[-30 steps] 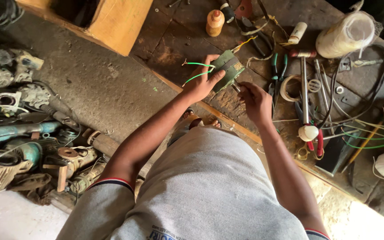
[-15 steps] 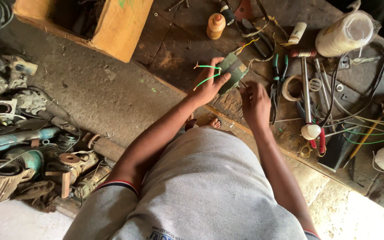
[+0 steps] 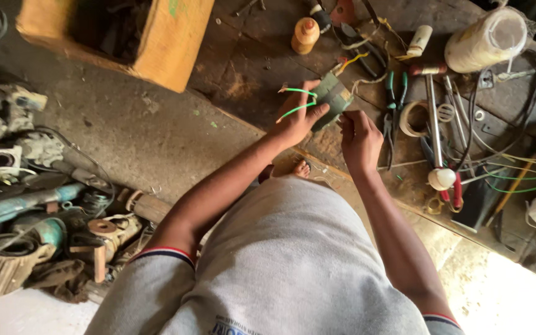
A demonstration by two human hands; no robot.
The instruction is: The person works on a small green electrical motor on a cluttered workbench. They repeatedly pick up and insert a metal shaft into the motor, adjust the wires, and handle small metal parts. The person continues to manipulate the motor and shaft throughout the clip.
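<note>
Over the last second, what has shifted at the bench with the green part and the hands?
Little moved. The left hand keeps holding the green wound part; the right hand, which lay just below it, has come up to its edge. The green wires still jut left; pliers and wooden box stayed.

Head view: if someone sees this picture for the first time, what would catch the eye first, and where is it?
First, the two hands at upper centre: the left hand grips a small green-grey coil block with bright green wires, and the right hand touches its lower right edge. Next, the orange wooden box at top left, and the heap of old machine parts on the floor at left.
</note>
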